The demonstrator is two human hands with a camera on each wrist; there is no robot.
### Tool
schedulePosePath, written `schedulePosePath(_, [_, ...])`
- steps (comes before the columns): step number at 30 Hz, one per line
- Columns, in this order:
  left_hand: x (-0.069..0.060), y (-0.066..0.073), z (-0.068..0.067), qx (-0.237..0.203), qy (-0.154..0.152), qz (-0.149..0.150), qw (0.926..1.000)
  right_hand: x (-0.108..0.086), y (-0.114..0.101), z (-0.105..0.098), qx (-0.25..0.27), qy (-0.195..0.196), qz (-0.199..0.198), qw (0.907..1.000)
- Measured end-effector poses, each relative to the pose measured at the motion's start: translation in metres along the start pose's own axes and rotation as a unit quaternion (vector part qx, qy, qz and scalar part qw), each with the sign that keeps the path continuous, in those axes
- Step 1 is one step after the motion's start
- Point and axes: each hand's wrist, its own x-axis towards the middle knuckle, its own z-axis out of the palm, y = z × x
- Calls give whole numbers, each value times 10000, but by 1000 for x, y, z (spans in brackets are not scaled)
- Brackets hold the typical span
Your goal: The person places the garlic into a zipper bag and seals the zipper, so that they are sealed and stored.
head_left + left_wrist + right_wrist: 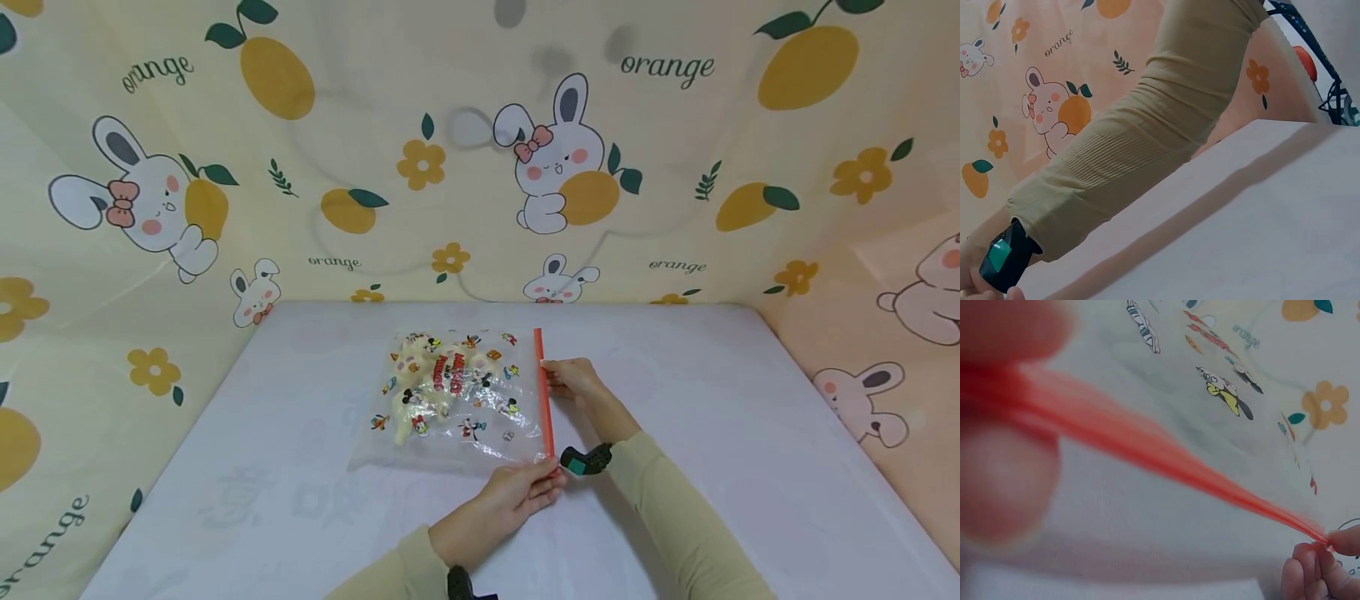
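A clear zip bag point(487, 433) printed with small cartoon figures lies on the table, its red zip strip point(545, 400) along the right side. Pale cream pieces point(420, 375) show through its left part; their kind is unclear. My right hand point(581, 385) pinches the strip near its upper part. At the strip's near end, my left hand point(517, 496) pinches the corner between thumb and fingers. In the right wrist view the red strip point(1166, 459) runs taut from the blurred right fingers point(1004, 487) to the left hand point(1319, 569). The left wrist view mostly shows the right sleeve point(1129, 144).
A white cloth covers the table point(300, 517). Behind it hangs a curtain point(465, 183) printed with rabbits and oranges, continuing along both sides. Each wrist wears a black camera mount, one beside the right hand point(587, 459).
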Motion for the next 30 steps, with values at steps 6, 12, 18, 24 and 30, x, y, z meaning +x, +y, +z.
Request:
schedulePosePath(6, [2,-2,-1,60,75,62,9999,2,0,0,-87,35,42,9999])
schedulePosePath(12, [2,-2,-2,141,114,53,9998,4,-2,0,-150,71,102,9998])
schedulePosePath(18, [-1,-1,-2,197,122,94,9997,6,-1,0,-76,35,78,9999])
schedulePosePath(24, [0,-3,-2,248,167,58,9995,8,-2,0,88,-22,56,9999])
schedulePosePath(30, [-1,-3,-2,284,178,67,9994,7,-4,-1,46,20,68,10000])
